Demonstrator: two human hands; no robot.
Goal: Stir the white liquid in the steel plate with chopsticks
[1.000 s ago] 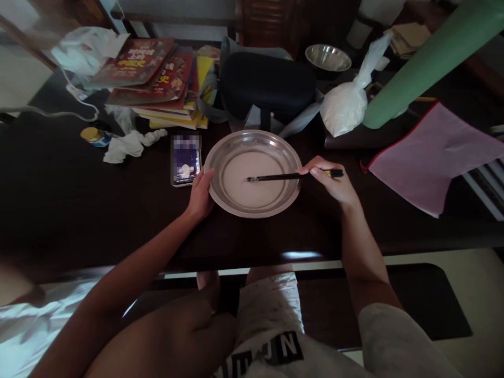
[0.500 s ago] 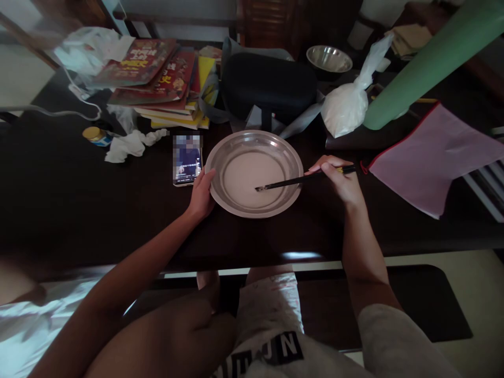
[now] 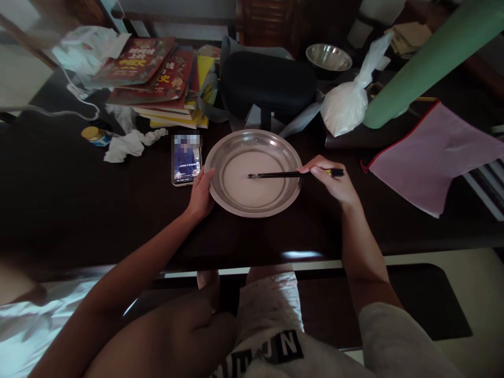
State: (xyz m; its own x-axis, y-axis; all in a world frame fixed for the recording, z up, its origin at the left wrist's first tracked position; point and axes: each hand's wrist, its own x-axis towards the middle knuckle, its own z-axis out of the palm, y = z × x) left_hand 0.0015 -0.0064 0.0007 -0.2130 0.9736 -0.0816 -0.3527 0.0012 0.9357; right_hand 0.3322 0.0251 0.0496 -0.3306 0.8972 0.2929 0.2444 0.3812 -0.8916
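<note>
Head view, looking down on a dark tabletop (image 3: 98, 210). A round metal plate (image 3: 292, 157) sits near the middle of the tabletop, its flat bottom covered by a thin pale layer. The left hand (image 3: 200, 195) grips the plate's left rim, thumb over the edge and fingers curled beneath it. The right hand (image 3: 333, 184) is closed around the rear end of a pair of dark chopsticks (image 3: 275, 175), pinching them between thumb and fingers just outside the plate's right rim; the chopsticks lie nearly level across the plate, tips resting in the pale layer near the plate's centre. Just left of the plate, beside the left hand, a phone (image 3: 186, 165) lies flat with its screen lit. Farther left are a crumpled white tissue (image 3: 129, 145) and a small jar with a yellow lid (image 3: 94, 136). Behind the phone a stack of books (image 3: 161, 84) with red and yellow covers rests on the tabletop, a white plastic bag (image 3: 88, 47) at its left. Behind the plate stands a black case (image 3: 268, 86); to its right are a knotted clear bag of white powder (image 3: 348, 107), a small metal bowl (image 3: 328, 58) and a green roll (image 3: 425, 63) lying aslant. A pink cloth pouch with a red edge (image 3: 433, 157) lies well to the right of the right hand.
</note>
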